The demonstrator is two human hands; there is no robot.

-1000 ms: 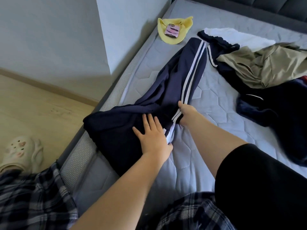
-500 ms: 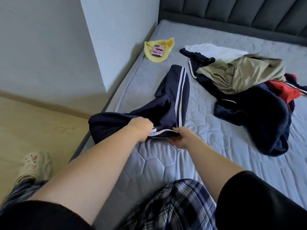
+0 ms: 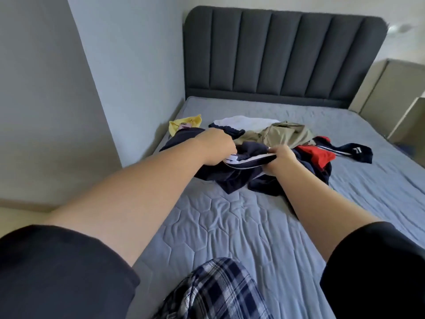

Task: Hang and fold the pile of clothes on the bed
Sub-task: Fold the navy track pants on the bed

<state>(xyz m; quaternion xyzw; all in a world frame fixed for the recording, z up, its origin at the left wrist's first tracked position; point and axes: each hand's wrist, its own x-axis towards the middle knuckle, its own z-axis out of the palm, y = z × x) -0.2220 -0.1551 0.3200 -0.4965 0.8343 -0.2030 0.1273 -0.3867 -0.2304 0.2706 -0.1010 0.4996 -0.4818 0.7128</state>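
The fingers of my left hand [image 3: 216,146] are buried in dark cloth, so I see only its back and knuckles. My left forearm covers the left end of the navy pants [image 3: 241,173] and the lower edge of a yellow cloth [image 3: 184,124]. A small pinkish thing [image 3: 182,126] lies on that cloth, half hidden behind my wrist, and I cannot tell what it is. The lower layers of the pile of clothes [image 3: 282,137] are out of sight. At the far right a pale cabinet [image 3: 395,88] is cut off by the frame.

A grey wall [image 3: 69,88] stands on the left and a dark padded headboard [image 3: 282,54] at the far end of the bed [image 3: 230,226]. In the pile I make out a white piece [image 3: 243,122], a khaki piece [image 3: 296,132], a red piece [image 3: 315,155] and a navy piece with a white mark [image 3: 358,150] trailing off to the right. My black sleeves [image 3: 57,268] and a plaid knee [image 3: 218,288] fill the bottom.

The pants lie bunched on the bed against the near side of the pile. My left hand grips a fistful of them. My right hand [image 3: 281,157] pinches their white-striped edge. The two hands are near each other but apart, with a short band of cloth stretched between them.
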